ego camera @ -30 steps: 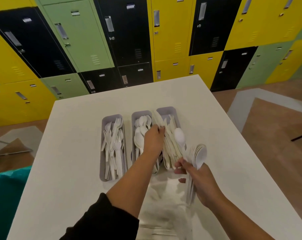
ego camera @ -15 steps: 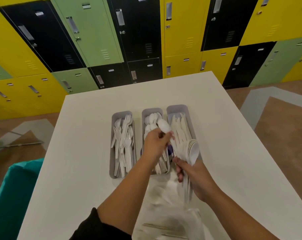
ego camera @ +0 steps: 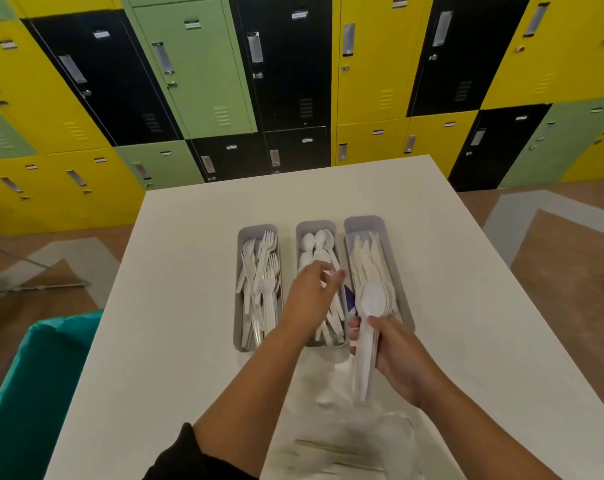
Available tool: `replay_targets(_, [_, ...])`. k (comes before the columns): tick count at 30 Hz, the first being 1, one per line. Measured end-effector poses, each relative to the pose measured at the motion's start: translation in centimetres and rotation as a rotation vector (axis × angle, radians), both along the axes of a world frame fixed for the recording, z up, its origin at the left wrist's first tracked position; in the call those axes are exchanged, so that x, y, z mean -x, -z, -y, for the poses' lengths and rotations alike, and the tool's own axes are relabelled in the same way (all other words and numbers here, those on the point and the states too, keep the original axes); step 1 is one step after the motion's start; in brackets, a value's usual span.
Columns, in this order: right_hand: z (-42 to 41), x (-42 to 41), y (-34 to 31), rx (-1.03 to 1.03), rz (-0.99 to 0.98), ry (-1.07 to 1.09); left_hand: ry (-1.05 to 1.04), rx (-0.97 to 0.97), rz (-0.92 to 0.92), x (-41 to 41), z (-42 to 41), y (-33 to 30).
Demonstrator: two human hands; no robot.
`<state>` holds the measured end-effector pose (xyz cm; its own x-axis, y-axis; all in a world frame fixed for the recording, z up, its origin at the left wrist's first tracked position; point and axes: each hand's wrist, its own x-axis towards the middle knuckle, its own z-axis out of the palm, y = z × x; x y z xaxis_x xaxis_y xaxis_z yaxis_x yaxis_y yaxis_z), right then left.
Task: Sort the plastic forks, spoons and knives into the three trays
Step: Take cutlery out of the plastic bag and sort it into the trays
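Spoons [ego camera: 369,327] bunched in right hand's [ego camera: 397,355] curled grip, left hand [ego camera: 311,296] loose-fingered, empty, over middle tray [ego camera: 316,225].

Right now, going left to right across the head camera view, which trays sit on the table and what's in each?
fork tray with forks → spoon tray with spoons → knife tray with knives

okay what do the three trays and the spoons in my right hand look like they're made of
Trays: likely matte grey moulded plastic, with rounded corners, thin walls and no shine. Spoons in the right hand: white plastic, thin and slightly translucent, with a soft gloss on the bowls.
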<state>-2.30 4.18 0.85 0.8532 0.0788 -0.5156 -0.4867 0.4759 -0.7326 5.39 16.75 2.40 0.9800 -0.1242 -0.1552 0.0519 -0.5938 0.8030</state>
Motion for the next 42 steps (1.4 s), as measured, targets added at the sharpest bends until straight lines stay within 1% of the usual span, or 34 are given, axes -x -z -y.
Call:
replay_targets(1, [-0.1, 0.1, 0.0, -0.019, 0.008, 0.006, 0.068, 0.036, -0.087, 0.6, 0.2, -0.4])
replay_targets(4, [-0.6, 0.2, -0.1, -0.024, 0.078, 0.029, 0.282, 0.185, -0.448, 2.6, 0.0, -1.1])
replay_targets(5, [-0.8, 0.2, -0.2, -0.024, 0.087, 0.043, 0.330, 0.257, -0.525, 3.2, -0.2, -1.0])
replay_targets(6, [-1.0, 0.3, -0.2, -0.021, 0.083, 0.060, 0.349, 0.326, -0.556, 3.6, -0.5, -0.7])
replay_targets(8, [-1.2, 0.3, -0.1, -0.031, 0.069, 0.089, 0.323, 0.379, -0.531, 4.1, -1.0, 0.0])
replay_targets(10, [-1.6, 0.4, -0.1, -0.034, 0.067, 0.107, 0.263, 0.369, -0.466, 4.6, -1.4, 0.5])
replay_targets(12, [-2.2, 0.4, 0.0, 0.018, 0.080, 0.094, 0.213, 0.360, -0.420, 5.0, -1.8, 0.8])
replay_targets(13, [-2.6, 0.4, 0.1, 0.095, 0.089, 0.075, 0.193, 0.347, -0.396, 5.2, -2.0, 1.0])
replay_targets(16, [-3.4, 0.3, 0.6, 0.458, 0.114, 0.025, 0.122, 0.307, -0.326, 5.7, -2.4, 1.1])
replay_targets(17, [-3.6, 0.3, 0.6, 0.529, 0.121, 0.024, 0.091, 0.282, -0.300, 5.8, -2.5, 1.0])
replay_targets(18, [-3.8, 0.3, 0.6, 0.556, 0.126, 0.032, 0.060, 0.262, -0.273, 5.9, -2.6, 1.0])
replay_targets(20, [-4.1, 0.2, 0.4, 0.523, 0.124, 0.066, 0.000, 0.260, -0.230, 6.0, -2.9, 0.9])
replay_targets(25, [-4.2, -0.5, 0.1, 0.309, 0.060, 0.158, -0.097, 0.351, -0.189, 5.9, -3.8, 0.8])
replay_targets(28, [-4.5, -1.2, -0.2, 0.280, 0.054, 0.141, -0.136, 0.343, -0.162, 5.7, -4.1, 1.4])
replay_targets(30, [-4.6, -2.0, -0.1, 0.307, 0.025, 0.122, -0.196, 0.334, -0.142, 5.4, -4.4, 1.6])
replay_targets(31, [-4.5, -2.6, 0.1, 0.334, 0.018, 0.113, -0.236, 0.368, -0.141, 5.1, -4.6, 1.7])
replay_targets(34, [-4.0, -4.3, 0.7, 0.438, 0.058, 0.077, -0.316, 0.393, -0.138, 4.3, -5.4, 1.9])
replay_targets(38, [-4.0, -6.1, 1.2, 0.561, 0.095, 0.061, -0.320, 0.425, -0.157, 3.7, -5.9, 1.8])
replay_targets(42, [-4.9, -7.4, 1.4, 0.737, 0.059, 0.050, -0.300, 0.451, -0.168, 3.8, -5.7, 1.5])
